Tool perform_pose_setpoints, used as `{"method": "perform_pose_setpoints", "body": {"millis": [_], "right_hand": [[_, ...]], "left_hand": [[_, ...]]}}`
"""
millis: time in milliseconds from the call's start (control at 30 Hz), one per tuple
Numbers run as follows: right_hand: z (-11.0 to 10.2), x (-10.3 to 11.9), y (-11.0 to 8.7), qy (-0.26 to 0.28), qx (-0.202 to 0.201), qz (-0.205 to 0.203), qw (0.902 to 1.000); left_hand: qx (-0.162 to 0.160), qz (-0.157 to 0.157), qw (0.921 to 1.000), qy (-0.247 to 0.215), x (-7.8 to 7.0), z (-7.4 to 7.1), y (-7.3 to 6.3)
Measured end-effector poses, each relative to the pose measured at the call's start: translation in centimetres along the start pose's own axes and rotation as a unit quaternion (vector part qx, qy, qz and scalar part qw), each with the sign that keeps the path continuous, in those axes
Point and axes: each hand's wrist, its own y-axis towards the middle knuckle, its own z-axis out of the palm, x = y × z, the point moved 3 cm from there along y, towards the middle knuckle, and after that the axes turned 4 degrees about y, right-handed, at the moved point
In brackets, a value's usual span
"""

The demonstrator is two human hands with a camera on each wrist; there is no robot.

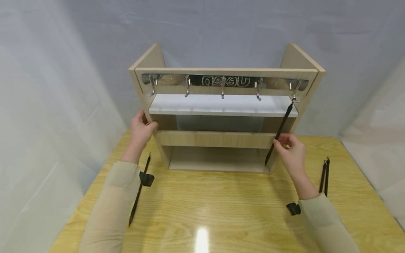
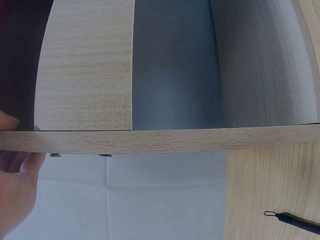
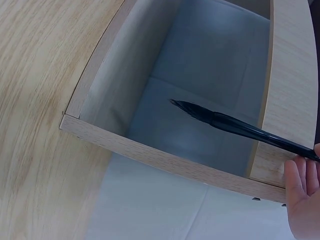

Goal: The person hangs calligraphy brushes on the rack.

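Note:
A light wooden shelf rack point(image 1: 215, 139) stands on the table, a shiny hook strip point(image 1: 196, 80) across its upper front. From the rightmost hook point(image 1: 296, 89) a black calligraphy brush point(image 1: 282, 123) hangs by its loop, slanting with its tip down to the left. My right hand point(image 1: 292, 153) pinches the brush handle between thumb and fingers, beside the rack's right side panel. In the right wrist view the dark pointed bristles point(image 3: 192, 109) show plainly. My left hand point(image 1: 142, 130) grips the left side panel point(image 2: 175, 141), thumb inside and fingers outside.
Another black brush point(image 1: 136, 202) lies on the table left of the rack, partly behind the left wrist's black camera point(image 1: 147, 179). Two more brushes point(image 1: 327, 175) lie at the right, partly hidden by the right arm. Pale cloth point(image 1: 202, 31) hangs behind the table.

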Motion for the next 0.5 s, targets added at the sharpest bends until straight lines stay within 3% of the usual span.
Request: {"method": "perform_pose_setpoints", "body": {"millis": [500], "right_hand": [[-0.09,-0.4,-0.01,0.002,-0.003,-0.017,0.9999]], "left_hand": [[-0.006,-0.002,0.9999,0.009,-0.09,0.05,0.01]]}}
